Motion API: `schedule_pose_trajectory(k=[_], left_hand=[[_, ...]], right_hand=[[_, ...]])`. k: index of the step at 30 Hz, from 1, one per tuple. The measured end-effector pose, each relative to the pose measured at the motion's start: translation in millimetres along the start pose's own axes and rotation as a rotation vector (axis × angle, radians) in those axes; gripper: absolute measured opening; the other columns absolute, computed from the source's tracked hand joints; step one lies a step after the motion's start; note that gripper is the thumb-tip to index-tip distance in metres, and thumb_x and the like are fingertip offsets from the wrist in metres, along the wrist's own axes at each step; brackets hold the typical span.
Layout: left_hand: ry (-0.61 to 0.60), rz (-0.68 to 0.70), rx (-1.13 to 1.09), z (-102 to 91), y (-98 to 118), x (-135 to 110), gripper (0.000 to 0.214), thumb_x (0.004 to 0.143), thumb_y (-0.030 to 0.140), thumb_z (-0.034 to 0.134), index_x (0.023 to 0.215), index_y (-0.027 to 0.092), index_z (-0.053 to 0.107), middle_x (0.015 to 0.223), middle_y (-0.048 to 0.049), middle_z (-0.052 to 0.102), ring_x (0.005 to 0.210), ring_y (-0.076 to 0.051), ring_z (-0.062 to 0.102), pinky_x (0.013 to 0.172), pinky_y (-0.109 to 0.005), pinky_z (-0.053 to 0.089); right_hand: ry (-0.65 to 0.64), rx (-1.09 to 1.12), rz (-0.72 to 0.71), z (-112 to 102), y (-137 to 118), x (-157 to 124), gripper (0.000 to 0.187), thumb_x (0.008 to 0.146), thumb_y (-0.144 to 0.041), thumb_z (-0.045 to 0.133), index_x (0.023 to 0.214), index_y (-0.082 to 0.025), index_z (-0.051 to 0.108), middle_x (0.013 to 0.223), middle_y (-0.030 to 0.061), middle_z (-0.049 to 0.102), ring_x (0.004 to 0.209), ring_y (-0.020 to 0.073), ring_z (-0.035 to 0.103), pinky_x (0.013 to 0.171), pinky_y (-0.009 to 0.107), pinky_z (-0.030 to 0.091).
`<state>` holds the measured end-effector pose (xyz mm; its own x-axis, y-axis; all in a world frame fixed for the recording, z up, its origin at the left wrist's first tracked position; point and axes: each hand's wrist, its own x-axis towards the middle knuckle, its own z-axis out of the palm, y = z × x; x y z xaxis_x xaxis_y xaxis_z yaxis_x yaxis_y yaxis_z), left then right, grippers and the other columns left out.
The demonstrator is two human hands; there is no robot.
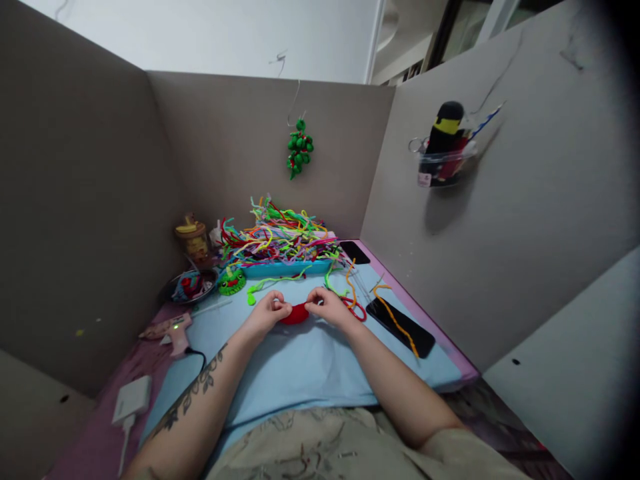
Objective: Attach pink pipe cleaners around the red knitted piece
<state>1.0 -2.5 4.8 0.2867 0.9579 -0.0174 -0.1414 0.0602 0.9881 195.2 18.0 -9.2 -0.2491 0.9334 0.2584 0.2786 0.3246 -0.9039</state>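
Between my two hands is a small red fuzzy piece (296, 314), curved along its lower edge, perhaps made of knit or pipe cleaner. My left hand (270, 311) pinches its left end with thumb and fingers. At the opposite end, my right hand (324, 307) grips it the same way. A red pipe cleaner loop (358, 311) lies just beyond my right hand. Behind the hands, a bright green pipe cleaner (275, 282) stretches over the light blue cloth (300, 363). A green figure with a face (232, 282) sits to the left.
A blue tray (285, 269) heaped with colourful pipe cleaners stands at the back. On the left are a pink glue gun (179, 333), a bowl (193, 285) and a white charger (133, 399). A black phone (400, 327) lies right, under an orange pipe cleaner (397, 322). Partitions surround the table.
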Motion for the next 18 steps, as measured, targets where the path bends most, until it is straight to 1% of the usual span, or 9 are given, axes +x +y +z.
schedule_pose_trajectory(k=[2,3,4,6,9,12,14,16,18], left_hand=[[-0.035,0.002,0.001,-2.0,-1,1,0.046,0.06,0.036,0.075,0.082,0.019,0.039,0.065,0.0042,0.06,0.055,-0.009,0.054,0.057,-0.02,0.036],[-0.055,0.004,0.003,-3.3,-1,1,0.045,0.061,0.036,0.075,0.083,0.019,0.039,0.065,0.0039,0.06,0.056,-0.01,0.055,0.057,-0.02,0.036],[-0.074,0.005,0.004,-4.7,-2,1,0.044,0.061,0.035,0.074,0.083,0.019,0.04,0.066,0.0035,0.06,0.057,-0.01,0.055,0.058,-0.021,0.036],[-0.101,0.012,0.003,-7.2,-3,2,0.042,0.062,0.034,0.074,0.084,0.019,0.042,0.067,0.003,0.06,0.058,-0.01,0.055,0.058,-0.021,0.037],[-0.124,0.025,0.001,-10.3,-4,3,0.04,0.062,0.034,0.074,0.085,0.018,0.044,0.07,0.0022,0.061,0.06,-0.01,0.055,0.059,-0.021,0.038],[-0.123,0.037,0.029,-11.8,-2,4,0.038,0.063,0.034,0.073,0.086,0.018,0.047,0.07,0.0022,0.06,0.061,-0.01,0.055,0.06,-0.021,0.039],[-0.111,0.05,0.087,-11.4,0,4,0.039,0.064,0.035,0.072,0.091,0.018,0.051,0.073,0.0007,0.062,0.064,-0.011,0.056,0.062,-0.022,0.04],[-0.104,0.079,0.185,-8.9,3,3,0.041,0.065,0.036,0.071,0.097,0.017,0.054,0.08,-0.0025,0.065,0.07,-0.013,0.058,0.066,-0.024,0.042],[-0.09,0.126,0.31,-4.3,4,1,0.037,0.066,0.035,0.069,0.096,0.015,0.059,0.084,-0.0051,0.066,0.074,-0.015,0.059,0.069,-0.026,0.043]], right_hand=[[-0.023,0.079,0.001,0,0,1,0.019,0.067,-0.022,0.064,0.086,-0.019,0.065,0.089,0.0028,0.06,0.085,0.0163,0.055,0.071,0.027,0.042],[-0.053,0.122,0.003,0,1,1,0.02,0.067,-0.023,0.065,0.087,-0.02,0.066,0.097,0.0039,0.06,0.09,0.0173,0.055,0.074,0.028,0.042],[-0.091,0.165,0.011,1,2,1,0.018,0.068,-0.024,0.065,0.085,-0.02,0.067,0.102,0.0049,0.059,0.094,0.018,0.054,0.076,0.028,0.042],[-0.161,0.247,0.033,1,4,1,0.013,0.067,-0.027,0.066,0.076,-0.018,0.068,0.106,0.0062,0.058,0.095,0.0184,0.055,0.078,0.029,0.042],[-0.205,0.335,0.052,3,8,1,0.016,0.065,-0.031,0.069,0.068,-0.016,0.065,0.105,0.0062,0.057,0.087,0.0167,0.056,0.075,0.029,0.043],[-0.192,0.374,0.038,6,9,1,0.018,0.064,-0.032,0.069,0.067,-0.016,0.064,0.102,0.0057,0.056,0.082,0.0154,0.056,0.071,0.028,0.043],[-0.152,0.334,-0.006,7,9,2,0.015,0.065,-0.03,0.069,0.067,-0.016,0.064,0.097,0.0049,0.056,0.081,0.0154,0.056,0.073,0.028,0.043],[-0.108,0.252,-0.067,7,7,2,0.011,0.067,-0.027,0.067,0.066,-0.017,0.064,0.09,0.0038,0.057,0.082,0.0156,0.055,0.077,0.03,0.042],[-0.084,0.168,-0.112,8,5,1,0.008,0.07,-0.024,0.064,0.067,-0.017,0.064,0.084,0.0026,0.057,0.082,0.0157,0.055,0.079,0.03,0.041]])
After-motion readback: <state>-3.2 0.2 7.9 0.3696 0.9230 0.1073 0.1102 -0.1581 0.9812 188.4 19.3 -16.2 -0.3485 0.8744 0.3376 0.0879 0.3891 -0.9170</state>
